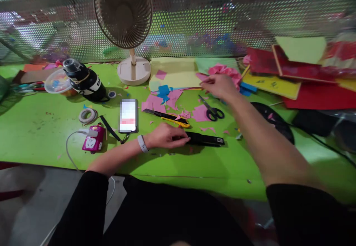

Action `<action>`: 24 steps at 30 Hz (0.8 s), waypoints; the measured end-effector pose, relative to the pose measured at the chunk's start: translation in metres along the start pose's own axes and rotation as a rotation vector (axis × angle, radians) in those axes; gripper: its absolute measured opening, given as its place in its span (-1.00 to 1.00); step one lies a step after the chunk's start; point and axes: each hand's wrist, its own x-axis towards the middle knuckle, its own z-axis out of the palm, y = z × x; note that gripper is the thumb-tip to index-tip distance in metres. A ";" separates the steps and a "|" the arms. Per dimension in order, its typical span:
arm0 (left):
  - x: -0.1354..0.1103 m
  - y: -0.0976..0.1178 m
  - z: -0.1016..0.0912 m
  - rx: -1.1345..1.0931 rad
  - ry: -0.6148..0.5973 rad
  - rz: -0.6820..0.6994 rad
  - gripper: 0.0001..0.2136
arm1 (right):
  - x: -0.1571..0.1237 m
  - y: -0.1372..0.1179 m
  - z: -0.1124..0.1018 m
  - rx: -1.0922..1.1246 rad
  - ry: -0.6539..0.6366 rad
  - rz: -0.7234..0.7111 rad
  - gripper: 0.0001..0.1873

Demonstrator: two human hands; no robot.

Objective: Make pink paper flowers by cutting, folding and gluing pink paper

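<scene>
My left hand, with a pale band on its wrist, has its fingers closed at the left end of a long black stapler lying on the green table. Farther out, my right hand is closed, thumb and fingers together, beside a crumpled pink paper flower. A small pink paper piece shows just behind its fingertips; whether they hold it is unclear. Below that hand lie black-handled scissors. Left of the scissors is a yellow and black utility knife among pink paper scraps.
A beige fan stands at the back, beside yellow paper sheets. To the left are a black bottle, a phone, a tape roll and a magenta power adapter. Red folders pile up at right.
</scene>
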 end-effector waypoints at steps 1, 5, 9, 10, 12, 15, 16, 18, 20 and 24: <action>0.000 0.000 0.001 0.018 -0.009 0.022 -0.75 | -0.003 -0.009 0.007 0.030 -0.087 -0.045 -0.72; -0.003 -0.001 0.007 0.096 -0.015 0.103 -0.75 | -0.007 -0.039 0.030 0.013 -0.197 -0.183 -0.91; -0.004 -0.003 0.011 0.159 -0.048 0.158 -0.75 | -0.002 -0.061 0.053 -0.026 -0.261 -0.285 -0.89; -0.005 -0.004 0.012 0.168 -0.059 0.167 -0.76 | -0.001 -0.066 0.060 -0.031 -0.286 -0.298 -0.86; -0.005 -0.007 0.014 0.183 -0.069 0.186 -0.78 | 0.000 -0.078 0.075 -0.060 -0.312 -0.308 -0.81; -0.006 -0.011 0.014 0.198 -0.084 0.216 -0.82 | 0.002 -0.094 0.096 -0.107 -0.293 -0.283 -0.71; -0.006 -0.012 0.014 0.199 -0.089 0.222 -0.83 | 0.003 -0.097 0.101 -0.116 -0.280 -0.272 -0.65; -0.006 -0.014 0.012 0.201 -0.098 0.219 -0.85 | 0.004 -0.102 0.108 -0.128 -0.272 -0.252 -0.61; -0.006 -0.014 0.011 0.205 -0.108 0.206 -0.84 | 0.005 -0.103 0.111 -0.134 -0.287 -0.237 -0.70; -0.005 -0.010 0.008 0.167 -0.108 0.160 -0.80 | 0.004 -0.103 0.108 -0.115 -0.265 -0.248 -0.82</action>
